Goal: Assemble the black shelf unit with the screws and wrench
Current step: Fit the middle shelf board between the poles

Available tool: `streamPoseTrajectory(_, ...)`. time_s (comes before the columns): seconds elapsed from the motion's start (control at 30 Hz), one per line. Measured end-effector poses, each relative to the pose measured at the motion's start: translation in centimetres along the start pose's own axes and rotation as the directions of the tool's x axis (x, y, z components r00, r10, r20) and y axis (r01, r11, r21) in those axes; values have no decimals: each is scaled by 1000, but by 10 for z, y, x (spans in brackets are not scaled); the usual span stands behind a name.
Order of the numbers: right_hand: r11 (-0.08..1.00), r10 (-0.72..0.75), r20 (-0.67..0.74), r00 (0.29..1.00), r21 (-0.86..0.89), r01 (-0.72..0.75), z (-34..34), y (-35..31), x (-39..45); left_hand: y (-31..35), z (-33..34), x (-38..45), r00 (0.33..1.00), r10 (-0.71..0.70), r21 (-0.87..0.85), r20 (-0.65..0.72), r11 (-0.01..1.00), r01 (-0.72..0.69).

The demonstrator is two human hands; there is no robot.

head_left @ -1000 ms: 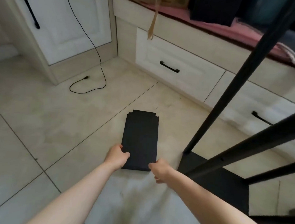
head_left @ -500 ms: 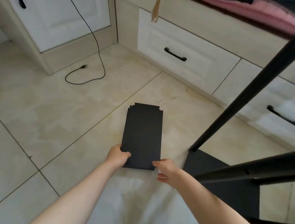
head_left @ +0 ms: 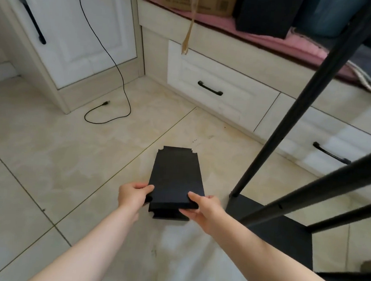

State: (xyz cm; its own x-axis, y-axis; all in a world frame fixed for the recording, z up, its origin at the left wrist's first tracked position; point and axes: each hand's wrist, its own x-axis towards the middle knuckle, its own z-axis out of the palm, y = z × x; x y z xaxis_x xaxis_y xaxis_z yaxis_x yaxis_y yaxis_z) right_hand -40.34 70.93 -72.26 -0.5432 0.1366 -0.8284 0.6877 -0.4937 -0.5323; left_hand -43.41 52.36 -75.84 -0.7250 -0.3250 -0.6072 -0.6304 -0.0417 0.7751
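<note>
Down on the tiled floor point(head_left: 45, 156), the left hand point(head_left: 132, 194) pinches the near left corner of a black shelf panel point(head_left: 177, 175), lifted off a second panel point(head_left: 170, 213) beneath, the right hand point(head_left: 203, 210) grips its near right corner, and the shelf frame point(head_left: 286, 206) stands just right.

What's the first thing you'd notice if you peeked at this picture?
Two bare hands, left hand and right hand, grip the near end of a black shelf board on the tiled floor, lifting that end. To the right stands the black shelf frame, its poles crossing the view. A thin black cable curls on the floor by the white cabinet.
</note>
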Motion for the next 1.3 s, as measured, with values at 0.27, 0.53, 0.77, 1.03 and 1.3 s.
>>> streamPoseTrajectory(0.27, 996, -83, 71, 994, -25, 85, 15, -36, -98, 38, -44, -61, 989, -24, -316, 147, 946, 70)
streamPoseTrajectory(0.53, 991, -132, 255, 958, 57, 121, 9, -58, -222, 96, -100, -118, 934, 86, -339, 346, 940, 39)
streamPoseTrajectory(0.77, 980, -192, 388, 901, 115, 159, -25, -96, -326, 168, -118, -175, 938, 155, -455, 310, 890, 4)
streamPoseTrajectory(1.03, 948, -310, 459, 833, 79, 309, -87, -121, -414, 218, -103, -268, 860, 278, -433, 429, 898, -74)
streamPoseTrajectory(1.3, 841, -540, 374, 754, 284, 461, -155, -146, -474, 239, -85, -359, 761, 507, -606, 405, 772, -192)
